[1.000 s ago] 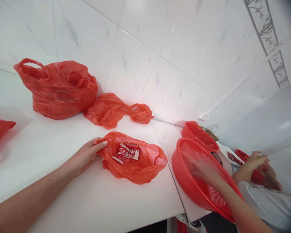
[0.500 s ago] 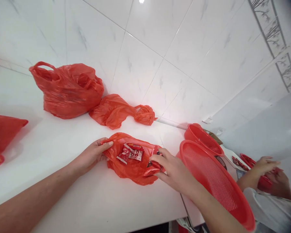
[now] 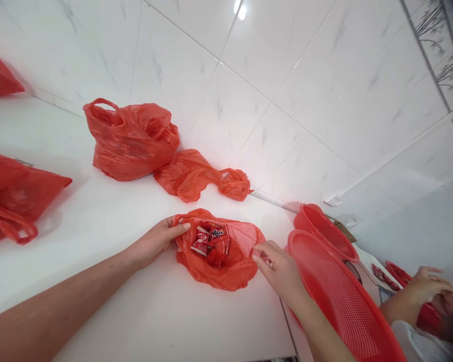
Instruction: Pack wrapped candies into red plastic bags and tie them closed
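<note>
A red plastic bag [image 3: 215,279] lies on the white table with its mouth open towards me. My left hand [image 3: 162,242] pinches its left rim, thumb on the inside. Several small red wrapped snack packets [image 3: 219,250], some with white printing, rest inside the bag. At the right rim is my right hand [image 3: 281,274], its fingers closed on the edge of the bag. A small red and white patch shows between those fingers, too little to name.
Behind the bag are a full red carrier bag [image 3: 136,146] and a crumpled red bag [image 3: 189,173]. More red bags [image 3: 22,196] lie left. A large red mesh basket [image 3: 335,291] and a smaller red basket [image 3: 324,231] stand right, near another person's hands [image 3: 426,291].
My right hand came out of the large basket with red packets and let them go in the bag. It now grips the right rim. My view has shifted left.
</note>
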Available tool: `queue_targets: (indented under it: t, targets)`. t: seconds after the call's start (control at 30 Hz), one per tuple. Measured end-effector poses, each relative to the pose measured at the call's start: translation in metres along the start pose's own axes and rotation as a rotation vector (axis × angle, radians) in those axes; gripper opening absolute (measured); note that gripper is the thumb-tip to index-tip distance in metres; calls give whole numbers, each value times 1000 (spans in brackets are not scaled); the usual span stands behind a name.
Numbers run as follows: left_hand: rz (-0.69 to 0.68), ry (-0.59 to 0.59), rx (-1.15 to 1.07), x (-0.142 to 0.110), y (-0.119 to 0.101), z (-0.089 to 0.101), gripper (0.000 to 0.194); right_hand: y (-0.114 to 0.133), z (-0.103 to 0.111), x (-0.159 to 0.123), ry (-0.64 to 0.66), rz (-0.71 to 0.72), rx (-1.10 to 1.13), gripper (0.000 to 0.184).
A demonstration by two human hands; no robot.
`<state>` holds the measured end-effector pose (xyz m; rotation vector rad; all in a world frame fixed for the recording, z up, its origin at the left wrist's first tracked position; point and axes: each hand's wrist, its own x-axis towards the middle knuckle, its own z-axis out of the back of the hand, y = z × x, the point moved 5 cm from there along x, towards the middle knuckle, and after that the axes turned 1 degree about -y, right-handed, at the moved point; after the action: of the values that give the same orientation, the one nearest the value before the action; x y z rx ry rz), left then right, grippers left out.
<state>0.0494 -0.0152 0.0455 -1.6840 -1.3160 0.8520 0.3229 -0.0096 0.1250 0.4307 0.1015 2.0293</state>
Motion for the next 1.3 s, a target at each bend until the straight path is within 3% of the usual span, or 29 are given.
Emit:
queue_targets:
  t: [0.17,0.3,0.4,0.5,0.57,0.67,0.73,0.83,0.93,1.07,1.17,1.3]
  targets:
    - [5,-3,-12,1,4,2,30,-45,-21,-4,13,35,15,30]
    - [17,-15,-9,2,6,4,29,-70,-25,-1,-85,-24,59,33]
    - [31,-10,-2,2,8,5,30,-63,-16,-2,-220,-80,-81,34]
    - [37,2,16,1,8,4,32,-40,-8,-2,-287,-41,-225,33]
    - [31,29,32,1,7,2,33,-27,-10,1,-230,25,-255,32]
    - [20,54,50,0,4,-1,30,-21,-25,4,-39,106,-290,45]
    - [19,44,51,0,5,-1,24,-27,-36,4,70,87,-343,51]
    - [11,31,44,1,7,1,24,-43,-45,1,142,-19,-367,38]
    - [-19,40,52,2,8,3,25,-52,-40,1,92,-120,-164,28]
    - [-93,-53,30,3,-11,8,26,-49,-15,7,-111,-229,307,19]
    - [-170,-141,30,5,-42,5,25,-47,9,17,-273,-327,642,22]
    - [-337,-163,119,11,-98,-19,28,-45,43,38,-555,-328,1150,22]
